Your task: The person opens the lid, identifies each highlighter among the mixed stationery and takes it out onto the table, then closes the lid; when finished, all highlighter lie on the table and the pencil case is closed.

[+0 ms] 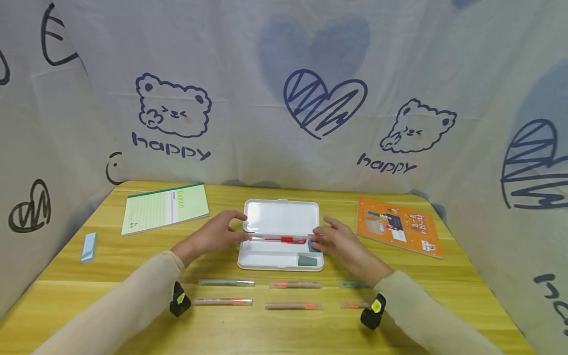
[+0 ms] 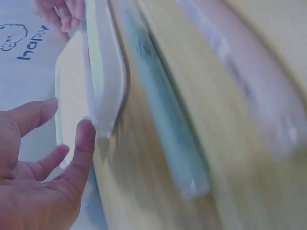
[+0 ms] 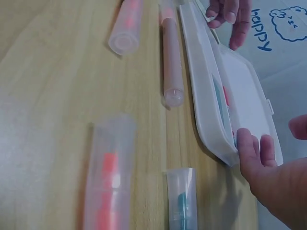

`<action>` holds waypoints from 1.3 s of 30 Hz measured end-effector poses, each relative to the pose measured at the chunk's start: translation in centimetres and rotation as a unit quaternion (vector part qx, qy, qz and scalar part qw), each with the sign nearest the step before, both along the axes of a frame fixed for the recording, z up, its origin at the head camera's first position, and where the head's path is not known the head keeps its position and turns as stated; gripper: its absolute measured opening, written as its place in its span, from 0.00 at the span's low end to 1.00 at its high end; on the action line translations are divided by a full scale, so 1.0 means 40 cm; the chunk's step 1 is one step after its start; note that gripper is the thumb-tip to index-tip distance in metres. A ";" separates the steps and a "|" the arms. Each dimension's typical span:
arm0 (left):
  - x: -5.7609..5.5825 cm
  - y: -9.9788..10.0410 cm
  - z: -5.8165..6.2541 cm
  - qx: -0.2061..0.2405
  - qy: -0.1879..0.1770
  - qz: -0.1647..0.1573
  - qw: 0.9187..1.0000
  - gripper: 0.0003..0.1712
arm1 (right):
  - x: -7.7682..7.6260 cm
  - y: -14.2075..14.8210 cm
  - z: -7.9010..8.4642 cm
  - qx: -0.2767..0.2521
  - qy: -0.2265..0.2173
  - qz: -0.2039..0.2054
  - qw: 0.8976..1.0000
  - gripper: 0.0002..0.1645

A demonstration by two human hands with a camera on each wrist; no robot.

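A white pencil case (image 1: 266, 260) lies with its lid (image 1: 282, 217) raised back at the middle of the table. Inside it are a red pen (image 1: 288, 240) and a grey-green block (image 1: 307, 260); a second dark piece (image 1: 314, 246) is partly hidden by the right fingers. My left hand (image 1: 215, 232) is at the case's left end, fingers spread and fingertips right at the edge where lid and base meet. At the opposite end, my right hand (image 1: 343, 245) has its fingertips at the rim, with its thumb apart in the right wrist view.
Several capped markers lie in two rows before the case, among them a green marker (image 1: 226, 282) and a pink marker (image 1: 222, 301). A green notebook (image 1: 164, 209) lies back left, an orange booklet (image 1: 399, 227) back right. A light-blue packet (image 1: 88, 247) sits far left.
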State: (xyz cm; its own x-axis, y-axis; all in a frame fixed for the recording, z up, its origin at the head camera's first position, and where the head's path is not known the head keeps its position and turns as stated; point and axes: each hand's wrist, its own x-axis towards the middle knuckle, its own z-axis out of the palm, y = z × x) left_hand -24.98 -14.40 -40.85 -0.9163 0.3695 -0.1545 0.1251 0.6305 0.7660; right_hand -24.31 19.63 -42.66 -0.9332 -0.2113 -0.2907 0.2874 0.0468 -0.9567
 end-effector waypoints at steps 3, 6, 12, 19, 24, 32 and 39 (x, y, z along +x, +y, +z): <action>0.004 0.003 -0.002 0.035 -0.051 0.016 0.998 0.41 | -0.005 -0.003 -0.001 -0.011 -0.007 -0.003 1.000 0.47; 0.007 0.003 -0.004 0.057 -0.076 0.023 0.995 0.47 | -0.009 -0.004 -0.002 -0.011 -0.011 -0.003 1.000 0.44; 0.012 -0.002 -0.009 0.087 -0.091 0.014 0.992 0.54 | -0.012 -0.005 -0.005 -0.024 -0.023 -0.017 0.999 0.39; 0.017 -0.014 -0.024 0.123 -0.079 0.005 0.989 0.52 | -0.004 -0.007 -0.021 -0.043 -0.005 -0.047 0.998 0.39; 0.022 -0.021 -0.030 0.157 -0.077 0.023 0.984 0.47 | 0.004 -0.007 -0.029 -0.050 0.006 -0.064 0.997 0.32; 0.026 -0.042 -0.020 0.197 -0.075 0.031 0.977 0.29 | 0.025 0.040 -0.031 -0.055 0.027 -0.024 0.998 0.15; 0.053 -0.056 -0.003 0.173 -0.097 0.008 0.980 0.27 | 0.054 0.084 -0.013 -0.045 0.026 0.031 0.998 0.10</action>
